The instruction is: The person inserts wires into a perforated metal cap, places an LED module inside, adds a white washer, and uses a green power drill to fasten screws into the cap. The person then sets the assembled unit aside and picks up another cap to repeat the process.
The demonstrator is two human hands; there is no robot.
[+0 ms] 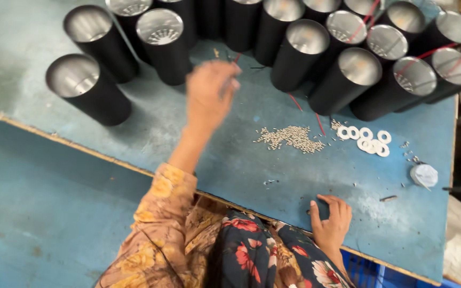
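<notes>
Reaching left hand (209, 93) nears black cylinders (165, 45) — six white rings (366, 138).

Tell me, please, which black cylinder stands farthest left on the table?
The cylinder alone at the table's front left edge, apart from the row behind, left of the raised left hand.

Single head view, steeply down over blue worktable (230, 170).

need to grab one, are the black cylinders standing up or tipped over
Upright: the black cylinders stand on end on the blue table, their round silvery mouths facing up.
</notes>
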